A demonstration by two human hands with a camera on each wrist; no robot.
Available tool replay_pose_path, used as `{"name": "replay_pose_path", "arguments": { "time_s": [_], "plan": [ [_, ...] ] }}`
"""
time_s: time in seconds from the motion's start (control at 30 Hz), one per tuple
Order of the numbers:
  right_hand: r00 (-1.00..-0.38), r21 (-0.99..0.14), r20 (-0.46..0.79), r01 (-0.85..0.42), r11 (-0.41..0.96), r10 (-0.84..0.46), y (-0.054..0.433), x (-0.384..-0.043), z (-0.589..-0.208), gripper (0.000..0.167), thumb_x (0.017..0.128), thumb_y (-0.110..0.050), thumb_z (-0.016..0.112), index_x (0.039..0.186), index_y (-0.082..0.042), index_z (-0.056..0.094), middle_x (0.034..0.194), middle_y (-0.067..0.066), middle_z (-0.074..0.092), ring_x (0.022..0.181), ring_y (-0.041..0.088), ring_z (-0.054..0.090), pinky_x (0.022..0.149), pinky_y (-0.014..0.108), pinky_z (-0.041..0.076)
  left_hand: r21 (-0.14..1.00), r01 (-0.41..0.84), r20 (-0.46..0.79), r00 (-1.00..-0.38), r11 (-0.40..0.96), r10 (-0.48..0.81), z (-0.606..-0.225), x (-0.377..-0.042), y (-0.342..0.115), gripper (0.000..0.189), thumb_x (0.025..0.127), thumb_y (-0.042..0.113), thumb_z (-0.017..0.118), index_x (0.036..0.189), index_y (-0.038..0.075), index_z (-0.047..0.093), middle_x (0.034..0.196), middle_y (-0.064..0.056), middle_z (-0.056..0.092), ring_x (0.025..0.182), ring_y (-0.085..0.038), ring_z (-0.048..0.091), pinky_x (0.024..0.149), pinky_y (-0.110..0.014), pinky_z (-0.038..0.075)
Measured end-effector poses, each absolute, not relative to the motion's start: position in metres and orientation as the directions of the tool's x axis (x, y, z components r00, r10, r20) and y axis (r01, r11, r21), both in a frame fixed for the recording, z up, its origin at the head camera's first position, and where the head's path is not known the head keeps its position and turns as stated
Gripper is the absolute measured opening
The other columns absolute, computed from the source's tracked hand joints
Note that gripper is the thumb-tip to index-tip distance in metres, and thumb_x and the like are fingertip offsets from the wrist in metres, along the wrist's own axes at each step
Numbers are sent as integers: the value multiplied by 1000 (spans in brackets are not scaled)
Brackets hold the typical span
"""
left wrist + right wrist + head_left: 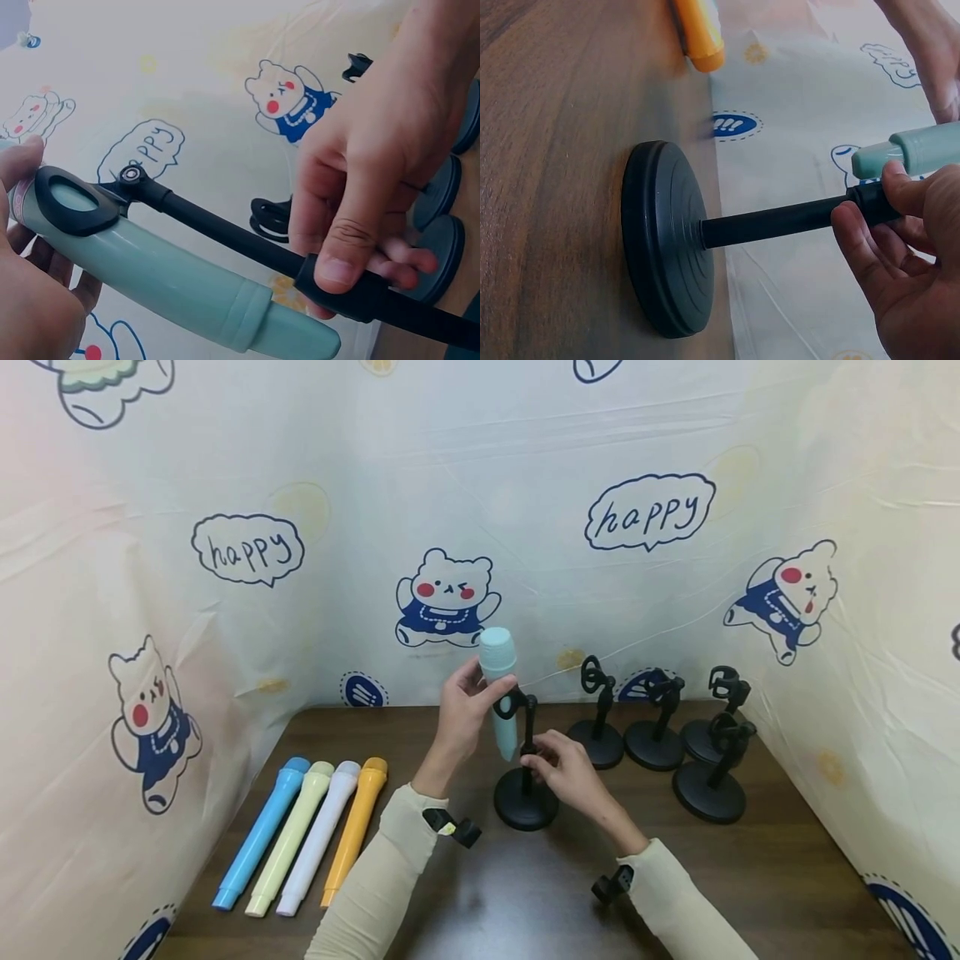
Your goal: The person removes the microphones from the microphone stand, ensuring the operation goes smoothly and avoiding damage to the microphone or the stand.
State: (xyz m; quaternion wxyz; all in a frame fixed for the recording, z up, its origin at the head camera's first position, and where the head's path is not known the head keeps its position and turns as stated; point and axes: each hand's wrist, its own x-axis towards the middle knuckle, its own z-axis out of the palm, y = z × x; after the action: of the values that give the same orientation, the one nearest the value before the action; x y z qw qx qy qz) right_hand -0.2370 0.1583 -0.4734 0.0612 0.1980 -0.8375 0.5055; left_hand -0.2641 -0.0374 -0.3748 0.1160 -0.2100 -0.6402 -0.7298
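A pale teal toy microphone (498,647) stands nearly upright, head up, in the ring clip (106,220) of a black microphone stand (525,806). My left hand (461,710) holds the microphone near its head, thumb and fingers on opposite sides. In the left wrist view the clip wraps the upper body of the microphone, and its narrow tail (304,334) points down along the pole. With thumb and fingers, my right hand (570,772) pinches the thick collar (870,201) on the stand's pole (772,223). The round base sits on the table.
To the left on the brown table (465,910) lie blue (258,835), pale yellow (291,839), white (318,839) and orange (356,831) toy microphones, side by side. Several more black stands (708,793) are grouped at the back right. A printed cloth (525,485) encloses the back and sides.
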Motion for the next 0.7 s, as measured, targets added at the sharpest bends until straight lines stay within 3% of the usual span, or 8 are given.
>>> {"name": "replay_pose_path", "arguments": {
  "time_s": [0.3,0.53,0.7],
  "plan": [
    [-912,-824,302,-397,404,-279,159,-237,-473,17,101,-14,74,115,-5,73,99,8,66,79,30,74,67,27,62,885,435,452,-888,-165,86,-368,-265,-38,46,99,13,74,141,0,62,132,-20,67,113,-22,65,110,-45,52],
    [-910,-820,302,-400,409,-283,159,-238,-472,17,101,-14,74,115,-5,73,99,7,66,79,27,74,67,26,62,877,448,465,-882,-171,74,-360,-266,-38,49,98,15,75,143,2,61,134,-20,70,121,-23,70,117,-46,50],
    [-908,-816,310,-407,411,-283,159,-238,-473,17,101,-16,75,115,-6,73,99,6,67,78,27,74,67,27,62,866,453,477,-875,-213,79,-352,-268,-37,48,99,14,74,144,3,61,121,-10,78,116,-18,75,117,-49,49]
  ]
}}
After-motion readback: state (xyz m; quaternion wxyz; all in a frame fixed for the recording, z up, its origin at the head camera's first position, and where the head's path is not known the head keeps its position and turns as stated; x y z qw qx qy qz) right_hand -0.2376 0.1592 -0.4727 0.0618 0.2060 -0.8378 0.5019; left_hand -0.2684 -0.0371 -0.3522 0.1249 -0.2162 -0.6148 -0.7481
